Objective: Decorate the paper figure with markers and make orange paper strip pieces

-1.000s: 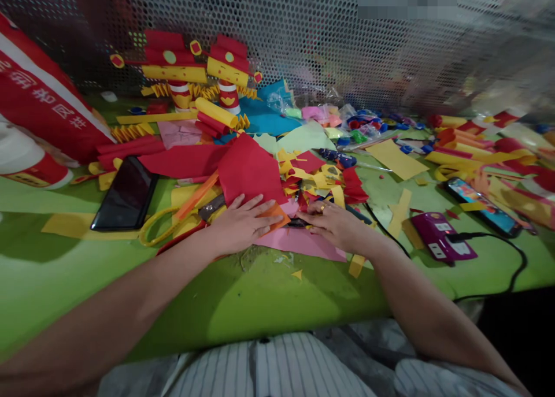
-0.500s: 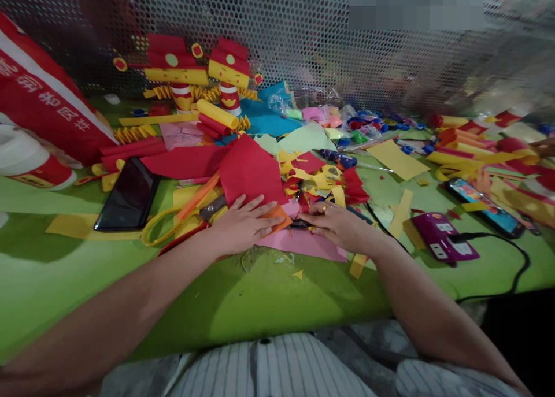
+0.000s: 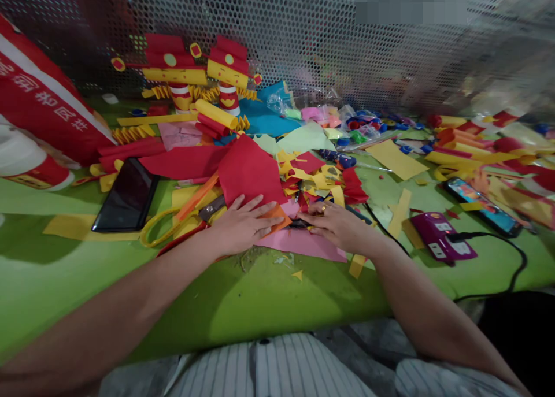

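Observation:
My left hand [image 3: 240,226] lies flat with its fingers spread. Its fingertips rest over a small orange paper piece [image 3: 277,214] and the lower edge of a red sheet [image 3: 250,169]. My right hand [image 3: 340,226] has its fingers apart and slightly bent, pointing left. Beside those fingertips is a slim dark object [image 3: 298,224], partly covered and too small to name. Under both sets of fingers lies pink paper [image 3: 299,245]. A pair of yellow-handled scissors [image 3: 150,235] sits left of my left hand. Yellow and red paper scraps [image 3: 316,180] are heaped beyond my right hand.
Two red and yellow paper figures [image 3: 180,76] stand before the perforated metal screen [image 3: 299,44]. A black phone [image 3: 126,197], white cup [image 3: 30,157] and red bag [image 3: 47,96] are left. On the right are a purple power socket [image 3: 440,238] with a black cable and a lit phone [image 3: 483,206].
The view has shifted very slightly. My hands and the papers stay in the same places.

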`<state>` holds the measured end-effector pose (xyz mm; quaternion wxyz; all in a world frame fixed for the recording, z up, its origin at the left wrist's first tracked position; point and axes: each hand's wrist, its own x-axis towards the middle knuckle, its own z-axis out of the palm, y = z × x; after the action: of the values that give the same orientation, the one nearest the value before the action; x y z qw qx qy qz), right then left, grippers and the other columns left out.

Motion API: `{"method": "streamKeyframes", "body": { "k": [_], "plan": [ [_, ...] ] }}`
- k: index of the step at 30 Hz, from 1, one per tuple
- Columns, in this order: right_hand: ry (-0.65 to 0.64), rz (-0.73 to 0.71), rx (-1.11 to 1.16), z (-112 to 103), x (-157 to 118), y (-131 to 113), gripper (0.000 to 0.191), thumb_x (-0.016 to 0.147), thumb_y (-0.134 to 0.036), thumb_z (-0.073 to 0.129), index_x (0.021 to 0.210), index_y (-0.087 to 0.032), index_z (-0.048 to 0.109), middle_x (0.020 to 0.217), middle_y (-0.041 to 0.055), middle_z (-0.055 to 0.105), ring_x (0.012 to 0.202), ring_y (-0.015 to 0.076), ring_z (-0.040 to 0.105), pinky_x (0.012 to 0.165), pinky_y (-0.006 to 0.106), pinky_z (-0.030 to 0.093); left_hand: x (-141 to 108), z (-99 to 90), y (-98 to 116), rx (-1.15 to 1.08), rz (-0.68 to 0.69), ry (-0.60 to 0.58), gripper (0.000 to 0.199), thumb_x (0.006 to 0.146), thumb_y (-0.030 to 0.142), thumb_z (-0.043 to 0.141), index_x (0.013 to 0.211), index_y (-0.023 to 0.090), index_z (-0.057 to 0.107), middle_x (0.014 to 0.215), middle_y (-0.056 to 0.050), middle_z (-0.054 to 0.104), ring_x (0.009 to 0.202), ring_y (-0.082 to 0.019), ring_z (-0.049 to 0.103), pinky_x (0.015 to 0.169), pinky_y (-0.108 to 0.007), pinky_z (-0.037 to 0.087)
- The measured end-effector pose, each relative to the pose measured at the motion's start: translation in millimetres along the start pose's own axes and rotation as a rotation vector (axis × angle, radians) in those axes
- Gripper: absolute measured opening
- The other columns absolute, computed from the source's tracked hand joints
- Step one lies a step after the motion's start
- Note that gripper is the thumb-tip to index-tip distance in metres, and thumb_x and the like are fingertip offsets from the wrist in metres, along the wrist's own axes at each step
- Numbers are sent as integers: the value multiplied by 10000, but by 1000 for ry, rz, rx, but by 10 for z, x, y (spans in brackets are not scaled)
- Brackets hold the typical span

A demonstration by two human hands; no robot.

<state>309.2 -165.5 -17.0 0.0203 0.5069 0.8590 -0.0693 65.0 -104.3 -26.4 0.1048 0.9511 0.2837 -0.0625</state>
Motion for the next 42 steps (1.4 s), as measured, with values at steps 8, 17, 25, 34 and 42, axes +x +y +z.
{"method": "streamKeyframes", "body": {
  "k": [8, 17, 25, 34, 42],
  "plan": [
    [20, -20, 23, 15, -19, 18, 382, 872, -204, 458, 1239, -230, 561, 1116, 109, 619, 970, 228, 583, 870, 421, 478, 4, 4, 6, -13, -17, -1, 442, 947, 442, 211, 1365, 406, 349, 1483, 53, 313, 1385, -245, 200, 1090, -504, 145],
    [-12, 21, 0, -5, 6, -7, 406, 872, -166, 433, 1259, -214, 548, 1152, 123, 611, 1006, 238, 578, 885, 425, 470, 19, -21, 22, 2, -42, -18, 442, 947, 427, 221, 1367, 389, 355, 1484, 55, 309, 1386, -253, 194, 1089, -518, 149],
    [15, 3, -11, -4, 1, 7, 407, 871, -172, 423, 1252, -231, 552, 1125, 107, 621, 976, 230, 583, 863, 415, 481, 28, 14, 8, 3, -34, -3, 439, 947, 434, 223, 1365, 402, 351, 1479, 56, 322, 1387, -257, 190, 1088, -525, 149],
    [-33, -2, 23, -18, -14, 13, 389, 868, -190, 463, 1245, -200, 560, 1170, 120, 606, 1017, 236, 577, 891, 415, 473, 21, -13, 29, 6, -33, -25, 441, 950, 427, 214, 1377, 405, 323, 1488, 71, 292, 1389, -272, 176, 1085, -538, 148],
    [-6, -42, 7, -10, -10, 26, 389, 876, -197, 444, 1247, -224, 558, 1152, 112, 616, 983, 231, 588, 864, 418, 486, 24, -16, 28, 5, -42, -23, 439, 949, 431, 223, 1373, 403, 334, 1488, 69, 292, 1387, -275, 181, 1080, -538, 154]
  ]
}}
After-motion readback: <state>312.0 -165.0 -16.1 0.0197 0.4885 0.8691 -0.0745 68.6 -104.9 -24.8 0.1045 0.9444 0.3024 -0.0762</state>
